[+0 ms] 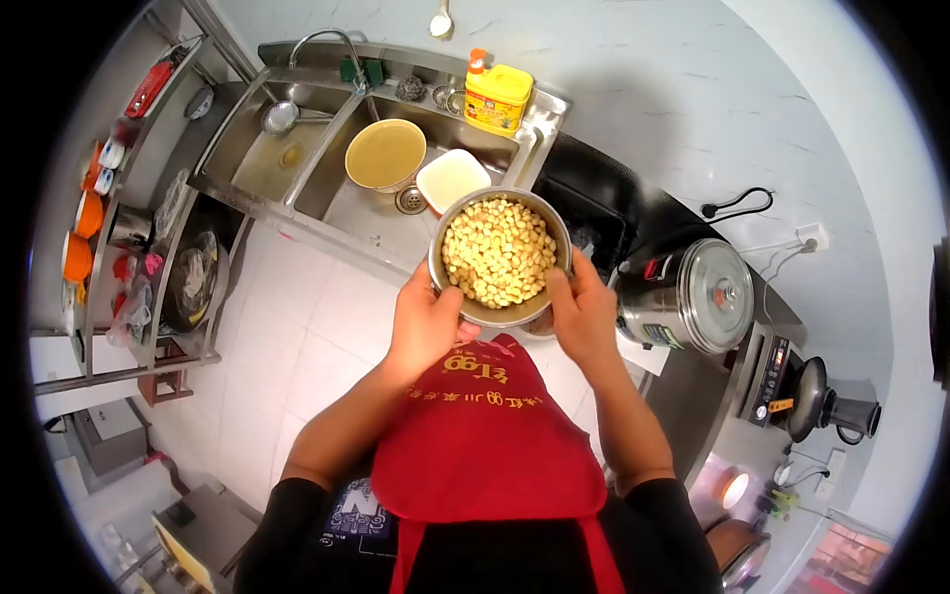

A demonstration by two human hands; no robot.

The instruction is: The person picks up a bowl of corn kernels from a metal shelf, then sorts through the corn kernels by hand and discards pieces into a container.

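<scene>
A round metal bowl [442, 287] full of pale yellow kernels or beans [500, 251] is held up in front of the red apron [485, 436]. My left hand [427, 319] grips its left side, thumb near the rim. On the right side my right hand [584, 305] grips it the same way. The undersides of both hands' fingers are partly hidden by the bowl. Just beyond the bowl, in the sink [341, 213], are a yellowish round basin [386, 155] and a white square container [453, 179].
A yellow jug [498, 99] stands behind the sink, near the faucet [336, 35]. A ladle strainer [281, 118] lies in the left basin. To the right are a large lidded steel pot [683, 297] and an induction cooker [770, 381]. Shelves [148, 346] stand at the left.
</scene>
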